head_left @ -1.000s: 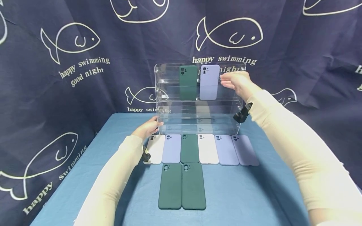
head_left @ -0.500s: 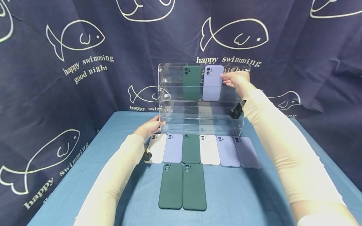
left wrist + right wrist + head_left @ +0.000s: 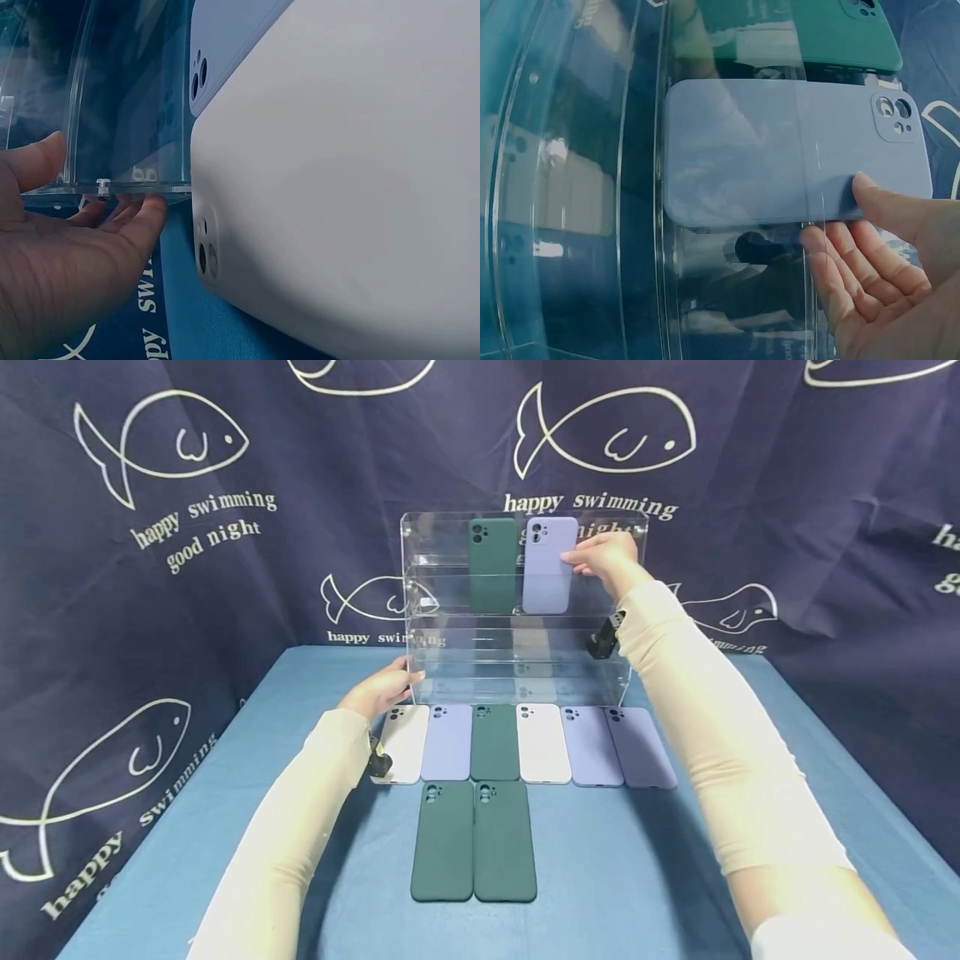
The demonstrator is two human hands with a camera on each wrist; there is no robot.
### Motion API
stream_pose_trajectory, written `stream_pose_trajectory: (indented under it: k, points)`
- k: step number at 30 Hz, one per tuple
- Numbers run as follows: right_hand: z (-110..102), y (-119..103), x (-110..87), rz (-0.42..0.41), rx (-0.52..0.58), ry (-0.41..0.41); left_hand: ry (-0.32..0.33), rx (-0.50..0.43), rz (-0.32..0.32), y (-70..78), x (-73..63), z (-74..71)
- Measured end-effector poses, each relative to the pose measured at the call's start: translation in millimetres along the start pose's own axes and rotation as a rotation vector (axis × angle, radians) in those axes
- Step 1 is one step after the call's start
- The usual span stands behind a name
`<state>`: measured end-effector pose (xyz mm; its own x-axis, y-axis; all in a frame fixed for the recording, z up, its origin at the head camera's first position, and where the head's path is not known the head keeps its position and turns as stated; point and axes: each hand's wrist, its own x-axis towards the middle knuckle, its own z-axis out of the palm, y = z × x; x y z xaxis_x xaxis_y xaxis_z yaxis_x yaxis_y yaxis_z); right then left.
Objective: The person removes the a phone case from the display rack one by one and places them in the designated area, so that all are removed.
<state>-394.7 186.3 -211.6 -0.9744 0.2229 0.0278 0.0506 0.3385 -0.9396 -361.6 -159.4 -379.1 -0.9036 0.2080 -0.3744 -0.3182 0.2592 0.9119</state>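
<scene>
A lavender phone case [image 3: 550, 577] stands upright in the top tier of a clear acrylic display rack [image 3: 450, 646]. My right hand [image 3: 606, 558] pinches its right edge. In the right wrist view the thumb [image 3: 877, 196] lies on the face of the lavender case [image 3: 750, 150], and the other fingers curl at its edge. Left of it in the same tier stands a dark green case [image 3: 492, 581]. My left hand [image 3: 378, 687] grips the rack's left side panel; the left wrist view shows the thumb on one side of the panel [image 3: 124, 187] and fingers on the other.
On the blue cloth before the rack lies a row of cases: white [image 3: 405, 747], lavender [image 3: 447, 743], green [image 3: 495, 743], white [image 3: 543, 745] and two more lavender [image 3: 641, 750]. Two green cases [image 3: 504, 852] lie nearer. A navy fish-print curtain [image 3: 315, 443] hangs behind.
My right hand has moved left from beside the lavender case and now pinches its edge. My left hand stays on the rack's side. The head view has shifted slightly.
</scene>
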Motion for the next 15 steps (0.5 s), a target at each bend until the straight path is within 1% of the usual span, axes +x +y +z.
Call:
stream_pose_trajectory:
  k: [2,4,6,10,13,15]
  points:
    - [2.1,-1.2,1.8,0.002,-0.007,0.003,0.004,-0.004,-0.002,1.9,-1.2,-1.9]
    - [3.0,-1.8,2.8,0.010,0.015,0.004,0.000,0.003,-0.005,3.0,-1.9,-2.8]
    - [3.7,-2.4,2.9,0.024,0.061,0.000,0.000,0.000,-0.010,3.2,-2.0,-3.2]
    - [3.3,-3.7,3.6,0.074,0.191,-0.010,-0.004,-0.006,-0.016,2.6,-1.7,-4.1]
    - [2.9,-2.5,5.3,0.100,0.241,-0.007,-0.003,0.001,-0.014,0.7,-1.4,-3.9]
    - [3.5,-0.3,5.4,0.107,0.246,-0.005,-0.004,0.002,-0.012,-1.6,-1.0,-3.1]
